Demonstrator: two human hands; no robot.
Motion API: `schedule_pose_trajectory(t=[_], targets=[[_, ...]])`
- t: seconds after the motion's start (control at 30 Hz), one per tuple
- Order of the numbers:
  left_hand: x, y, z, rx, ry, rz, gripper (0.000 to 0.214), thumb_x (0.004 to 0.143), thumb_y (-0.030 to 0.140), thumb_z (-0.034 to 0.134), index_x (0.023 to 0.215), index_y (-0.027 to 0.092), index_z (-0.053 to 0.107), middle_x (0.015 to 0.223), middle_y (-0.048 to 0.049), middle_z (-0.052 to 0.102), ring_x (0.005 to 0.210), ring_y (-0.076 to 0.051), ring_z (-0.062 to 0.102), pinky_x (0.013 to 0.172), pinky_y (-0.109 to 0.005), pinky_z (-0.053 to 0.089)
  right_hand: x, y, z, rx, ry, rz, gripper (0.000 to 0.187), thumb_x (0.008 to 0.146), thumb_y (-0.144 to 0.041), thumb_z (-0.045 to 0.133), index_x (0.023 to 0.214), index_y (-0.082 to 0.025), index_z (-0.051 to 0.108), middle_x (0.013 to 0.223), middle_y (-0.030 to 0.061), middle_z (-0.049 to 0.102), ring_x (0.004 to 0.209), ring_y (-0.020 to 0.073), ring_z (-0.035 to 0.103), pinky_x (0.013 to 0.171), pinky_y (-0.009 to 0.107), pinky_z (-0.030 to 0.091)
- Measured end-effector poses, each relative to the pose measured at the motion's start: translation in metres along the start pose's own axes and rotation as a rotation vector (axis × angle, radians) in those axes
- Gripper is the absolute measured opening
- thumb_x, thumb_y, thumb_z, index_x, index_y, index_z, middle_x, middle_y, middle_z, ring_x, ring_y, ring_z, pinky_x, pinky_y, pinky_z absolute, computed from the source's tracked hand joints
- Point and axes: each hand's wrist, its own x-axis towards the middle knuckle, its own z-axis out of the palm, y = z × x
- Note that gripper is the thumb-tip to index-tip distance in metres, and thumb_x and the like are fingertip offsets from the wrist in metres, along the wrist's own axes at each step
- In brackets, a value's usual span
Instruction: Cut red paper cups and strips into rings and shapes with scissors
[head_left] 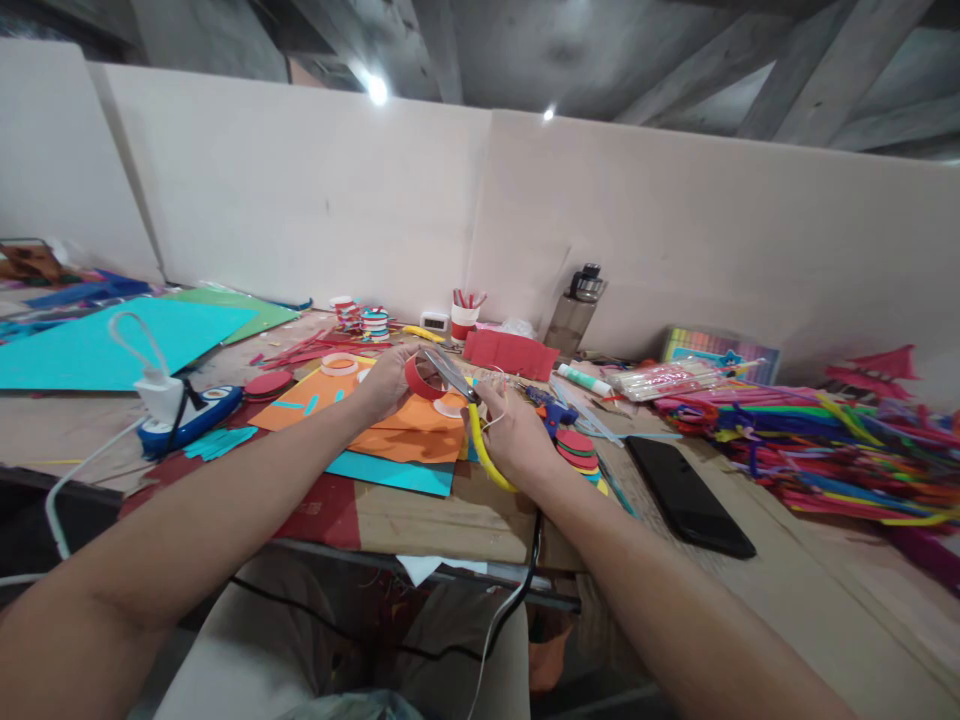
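Observation:
My left hand (386, 383) is closed on a red paper strip (421, 378) curled into a ring, held above orange paper (390, 425). My right hand (514, 435) grips yellow-handled scissors (469, 405); their open blades reach the red ring from the right. Both hands hover over the cluttered desk, close together, near its front edge. A stack of round coloured paper discs (577, 450) lies just right of my right hand.
A black phone (686, 495) lies to the right. Beyond it sits a heap of coloured strips (825, 450). A blue glue gun (555, 408), glue stick (586, 380), water bottle (574, 310), red box (510, 352), tape roll (340, 364), charger (161, 395) and large cyan sheet (112, 345) crowd the desk.

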Motion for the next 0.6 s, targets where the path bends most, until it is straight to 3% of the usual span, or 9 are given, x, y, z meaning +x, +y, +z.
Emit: schedule_pose_trajectory(t=[0.47, 0.6], targets=[[0.0008, -0.0010, -0.0023, 0.071, -0.043, 0.047, 0.026, 0.061, 0.024, 0.081, 0.064, 0.012, 0.059, 0.059, 0.0001, 0.056, 0.055, -0.009, 0.050, 0.055, -0.023, 0.041, 0.0010, -0.0013, -0.0038, 0.001, -0.055, 0.021, 0.038, 0.097, -0.033, 0.040, 0.129, -0.022, 0.056, 0.110, 0.0129, 0.064, 0.091, 0.0224, 0.061, 0.075, 0.029, 0.041], [0.0007, -0.0021, -0.0021, 0.077, -0.030, 0.042, 0.026, 0.061, 0.025, 0.081, 0.066, 0.012, 0.059, 0.062, -0.0001, 0.057, 0.056, -0.009, 0.051, 0.055, -0.022, 0.041, 0.0008, -0.0022, -0.0056, 0.000, -0.070, 0.051, 0.039, 0.097, -0.040, 0.040, 0.127, -0.024, 0.058, 0.108, 0.0124, 0.066, 0.087, 0.0224, 0.063, 0.071, 0.029, 0.041]])
